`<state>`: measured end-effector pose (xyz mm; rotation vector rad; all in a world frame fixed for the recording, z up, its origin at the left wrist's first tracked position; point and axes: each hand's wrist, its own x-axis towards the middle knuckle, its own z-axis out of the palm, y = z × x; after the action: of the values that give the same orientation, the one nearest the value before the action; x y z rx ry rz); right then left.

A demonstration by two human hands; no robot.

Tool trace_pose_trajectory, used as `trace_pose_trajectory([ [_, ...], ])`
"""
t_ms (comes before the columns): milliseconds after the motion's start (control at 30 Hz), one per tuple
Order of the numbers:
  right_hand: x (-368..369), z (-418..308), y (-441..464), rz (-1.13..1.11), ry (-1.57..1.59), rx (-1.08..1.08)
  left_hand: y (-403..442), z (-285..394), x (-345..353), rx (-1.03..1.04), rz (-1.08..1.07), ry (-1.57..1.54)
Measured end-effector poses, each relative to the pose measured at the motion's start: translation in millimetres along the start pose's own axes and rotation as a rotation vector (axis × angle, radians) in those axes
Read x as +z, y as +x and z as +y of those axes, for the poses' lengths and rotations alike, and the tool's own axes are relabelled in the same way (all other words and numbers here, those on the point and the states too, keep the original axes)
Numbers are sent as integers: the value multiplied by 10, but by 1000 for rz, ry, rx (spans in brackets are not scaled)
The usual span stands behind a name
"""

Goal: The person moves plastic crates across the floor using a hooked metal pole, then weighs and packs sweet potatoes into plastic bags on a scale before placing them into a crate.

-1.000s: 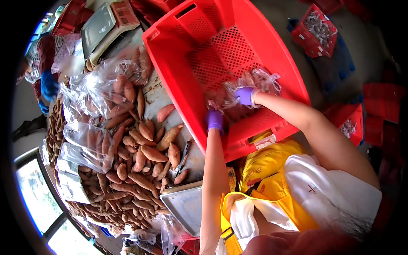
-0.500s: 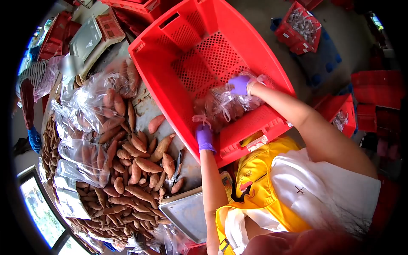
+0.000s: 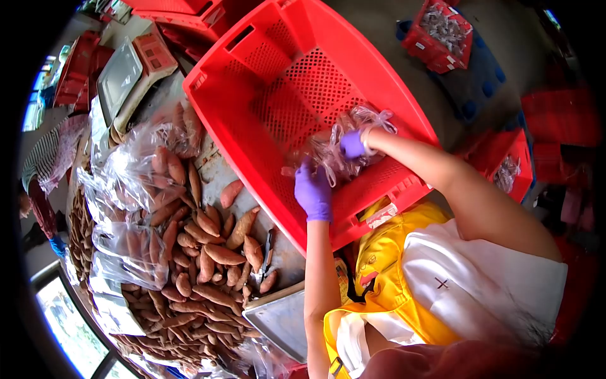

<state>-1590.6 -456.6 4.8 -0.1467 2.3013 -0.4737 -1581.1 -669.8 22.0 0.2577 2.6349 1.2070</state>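
Observation:
Clear tied bags of sweet potatoes (image 3: 331,148) lie in the near end of a large red crate (image 3: 252,161) with a perforated bottom. My left hand (image 3: 312,192), in a purple glove, is over the crate's near left part, beside the bags, with its fingers apart and nothing held. My right hand (image 3: 355,144), also in a purple glove, reaches in from the right and rests against the bags; its fingertips are hidden among the plastic.
Loose sweet potatoes (image 3: 208,265) and filled clear bags (image 3: 139,170) cover the table left of the crate. A scale (image 3: 120,82) stands at the upper left, a metal tray (image 3: 278,319) near my left forearm. Another person (image 3: 47,158) is at the far left. More red crates (image 3: 439,38) stand right.
My left hand has lifted off the bag it was touching and its fingers have spread. My right hand has shifted slightly left and down over the bags. The other person's gloved hand has moved lower.

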Motion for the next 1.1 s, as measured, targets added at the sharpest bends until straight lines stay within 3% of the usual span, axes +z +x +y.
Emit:
trace_pose_trajectory([
  [67, -82, 326, 173, 156, 17, -15, 92, -3, 139, 98, 6, 62],
  [100, -124, 329, 43, 375, 295, 140, 119, 30, 185, 114, -7, 115],
  [167, 55, 479, 243, 726, 225, 82, 184, 136, 277, 86, -35, 217],
  [200, 103, 518, 326, 842, 197, 65, 220, 255, 271, 7, -216, 379],
  [267, 117, 540, 447, 618, 249, 169, 288, 365, 327, -102, -485, 542],
  [300, 91, 519, 479, 541, 263, 203, 312, 370, 374, -103, -486, 541],
  [367, 12, 480, 506, 147, 138, 101, 339, 247, 533, -140, -599, 494],
  [433, 46, 526, 575, 237, 26, 10, 306, -48, 740, -126, -573, 471],
  [533, 1, 599, 602, 263, 571, 109, 258, -156, 757, 5, -613, 459],
  [633, -38, 595, 623, 247, 649, 154, 241, -192, 741, -34, -723, 578],
  [700, 36, 644, 769, 188, 594, 159, 178, -187, 801, 115, -814, 700],
  [767, 83, 606, 818, 145, 560, 313, 133, -159, 819, 116, -800, 694],
  [833, -32, 601, 789, 154, 494, 304, 66, -101, 791, 114, -788, 682],
  [900, -223, 749, 877, 91, 538, 125, 60, -23, 615, 84, -836, 663],
  [933, -202, 949, 1036, 95, 603, 237, 44, -23, 538, 106, -846, 638],
  [967, -646, 703, 772, -51, 211, 217, 12, 7, 444, 104, -850, 640],
  [1033, -973, 390, 421, -344, -80, 262, -46, 100, 214, 108, -660, 464],
  [1100, -672, 386, 350, -472, -415, 40, -123, 160, -13, 131, -538, 396],
])
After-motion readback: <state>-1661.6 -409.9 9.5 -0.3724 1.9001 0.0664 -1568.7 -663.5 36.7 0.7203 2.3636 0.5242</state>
